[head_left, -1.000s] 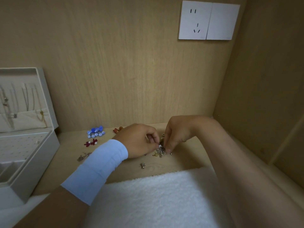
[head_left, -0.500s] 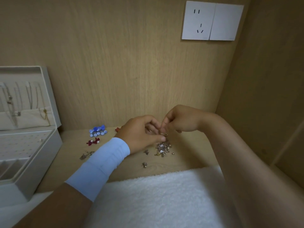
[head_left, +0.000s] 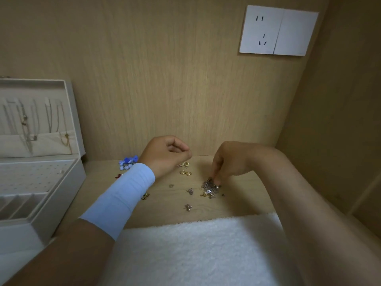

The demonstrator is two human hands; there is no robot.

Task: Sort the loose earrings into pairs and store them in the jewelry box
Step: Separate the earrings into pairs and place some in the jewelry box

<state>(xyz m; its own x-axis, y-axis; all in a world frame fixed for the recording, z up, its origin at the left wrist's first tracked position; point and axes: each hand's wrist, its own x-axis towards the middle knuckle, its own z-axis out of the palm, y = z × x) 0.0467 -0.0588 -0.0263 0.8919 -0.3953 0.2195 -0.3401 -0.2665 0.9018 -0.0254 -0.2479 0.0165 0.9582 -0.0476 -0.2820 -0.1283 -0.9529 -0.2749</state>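
Wooden shelf (head_left: pixel 165 205): right hand (head_left: pixel 232 162) fingers (head_left: pixel 216 176) pinch earring pile (head_left: pixel 208 187).

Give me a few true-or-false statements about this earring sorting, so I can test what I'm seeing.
1. The jewelry box stands open. True.
2. The right hand touches the mixed earring pile. True.
3. The blue earrings lie inside the box. False: they lie on the wooden surface outside it.
4. The white towel covers the pile. False: it lies nearer the person, and the pile is uncovered.
5. Necklaces hang in the raised lid. True.
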